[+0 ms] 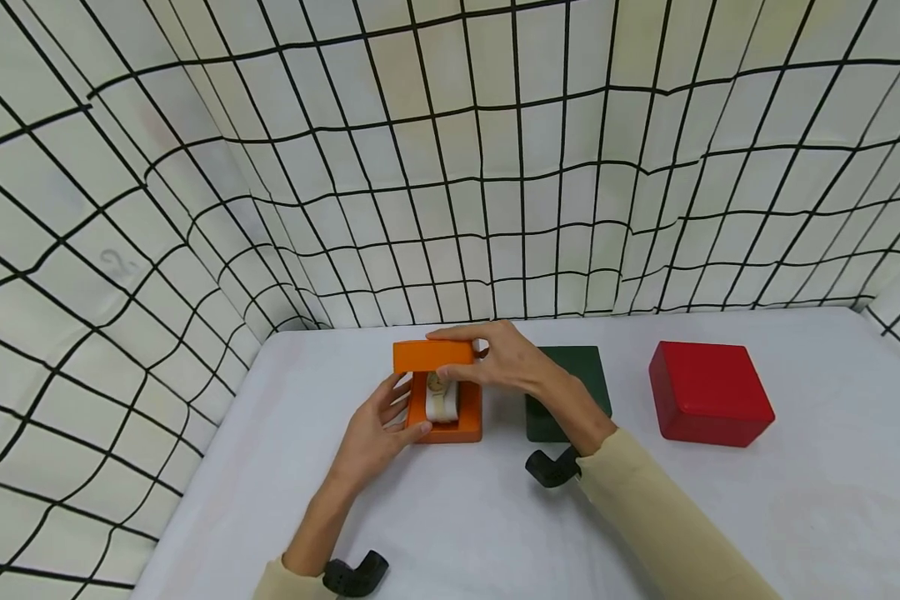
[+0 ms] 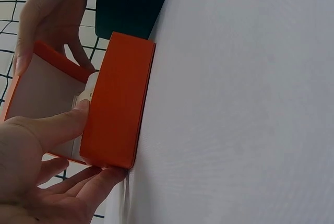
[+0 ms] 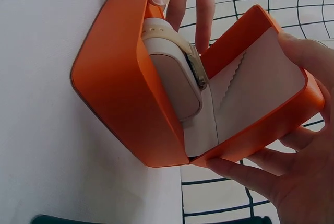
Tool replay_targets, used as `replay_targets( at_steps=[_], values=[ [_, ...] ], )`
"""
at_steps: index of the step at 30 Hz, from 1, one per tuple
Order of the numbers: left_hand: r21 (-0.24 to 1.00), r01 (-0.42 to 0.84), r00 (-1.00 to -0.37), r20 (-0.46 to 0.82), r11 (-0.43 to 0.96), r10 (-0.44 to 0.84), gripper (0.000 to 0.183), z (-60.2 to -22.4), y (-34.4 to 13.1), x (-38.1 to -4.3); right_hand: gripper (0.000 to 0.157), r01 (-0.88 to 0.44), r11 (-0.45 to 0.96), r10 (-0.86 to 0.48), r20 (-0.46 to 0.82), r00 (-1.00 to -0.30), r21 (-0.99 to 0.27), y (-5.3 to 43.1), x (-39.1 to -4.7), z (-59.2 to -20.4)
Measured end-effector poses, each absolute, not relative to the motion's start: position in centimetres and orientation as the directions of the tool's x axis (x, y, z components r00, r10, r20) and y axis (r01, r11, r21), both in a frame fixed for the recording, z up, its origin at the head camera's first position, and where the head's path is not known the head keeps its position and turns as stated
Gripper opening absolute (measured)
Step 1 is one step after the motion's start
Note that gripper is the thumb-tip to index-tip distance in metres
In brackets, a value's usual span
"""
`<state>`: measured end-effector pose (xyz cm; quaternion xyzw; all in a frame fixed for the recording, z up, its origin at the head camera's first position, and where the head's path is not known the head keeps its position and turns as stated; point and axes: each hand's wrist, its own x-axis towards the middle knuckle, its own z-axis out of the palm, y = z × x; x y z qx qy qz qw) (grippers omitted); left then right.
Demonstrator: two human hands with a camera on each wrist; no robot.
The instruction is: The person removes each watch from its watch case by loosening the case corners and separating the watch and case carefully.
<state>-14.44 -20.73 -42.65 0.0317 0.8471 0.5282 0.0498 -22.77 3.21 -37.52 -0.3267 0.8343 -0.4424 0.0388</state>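
Note:
An orange watch box [image 1: 470,432] stands on the white-covered table with its hinged lid [image 1: 420,357] raised. Inside, a pale-strapped wristwatch [image 3: 194,66] is wrapped round a white cushion [image 1: 442,408]. My left hand [image 1: 371,435] grips the box's lower half from the left, thumb over the front rim and fingers along the side. The lid is held by my right hand [image 1: 513,360], with the thumb at its front edge and fingers behind it. In the right wrist view the lid's pale lining [image 3: 255,78] shows.
Right of the orange box lies a dark green box [image 1: 581,367], partly hidden under my right forearm. Farther right sits a red box [image 1: 708,387]. Black grid netting [image 1: 480,179] over white sheeting rises behind and to the left of the table [image 1: 480,533].

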Motion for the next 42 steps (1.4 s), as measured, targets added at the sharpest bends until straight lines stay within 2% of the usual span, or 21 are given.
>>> replay_targets(
  at_steps=[5,15,29,42],
  values=[
    [0.898,-0.005,-0.992,-0.061,0.439,0.114,0.087,-42.7,-20.8,-14.5,0.05,-0.496,0.403,-0.581,0.204,-0.788,-0.769,3.1,-23.0,-37.4],
    [0.845,-0.031,-0.993,-0.086,0.534,0.078,0.067,-42.4,-20.5,-14.6,0.051,-0.441,0.369,-0.528,0.206,-0.824,-0.818,3.2,-23.7,-37.4],
    [0.829,-0.057,-0.993,-0.106,0.556,0.057,0.065,-42.3,-20.5,-14.6,0.052,-0.364,0.345,-0.363,0.234,-0.902,-0.865,2.5,-23.7,-37.9],
    [0.831,-0.064,-0.993,-0.108,0.552,0.049,0.065,-42.3,-20.4,-14.5,0.058,-0.323,0.362,-0.31,0.214,-0.926,-0.874,2.2,-23.3,-37.9]
  ],
)
